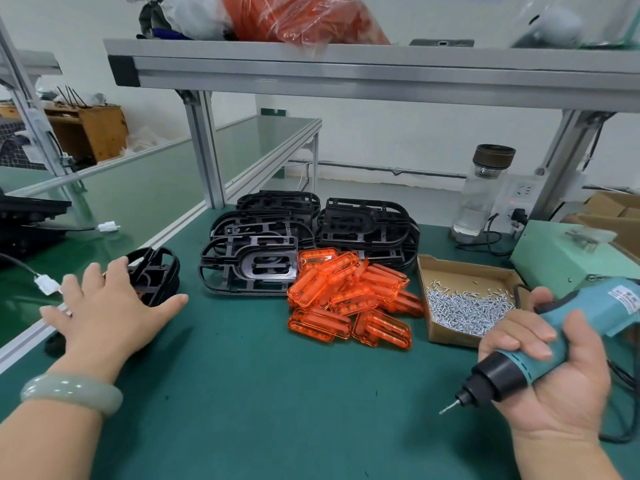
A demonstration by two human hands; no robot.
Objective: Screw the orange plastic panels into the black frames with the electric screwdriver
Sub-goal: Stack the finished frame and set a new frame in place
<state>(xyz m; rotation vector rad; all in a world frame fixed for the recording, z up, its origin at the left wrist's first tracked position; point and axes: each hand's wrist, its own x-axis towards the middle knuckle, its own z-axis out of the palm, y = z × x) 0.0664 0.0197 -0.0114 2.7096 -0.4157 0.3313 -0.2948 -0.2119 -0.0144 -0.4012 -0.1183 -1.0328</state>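
Her right hand [550,368] grips the electric screwdriver [540,355]; her left hand [107,306], fingers spread and holding nothing, hovers over a black frame [156,271]. Between assemblies, I'd say: next, fetch a fresh frame and an orange panel [349,292].

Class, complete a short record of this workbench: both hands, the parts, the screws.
Left hand: open, fingers spread, at a black frame; contact unclear
Right hand: grips the electric screwdriver, bit pointing down-left
Orange panels: loose pile in the middle
Black frames: stacked behind the pile
Screws: heaped in a cardboard box right of the panels
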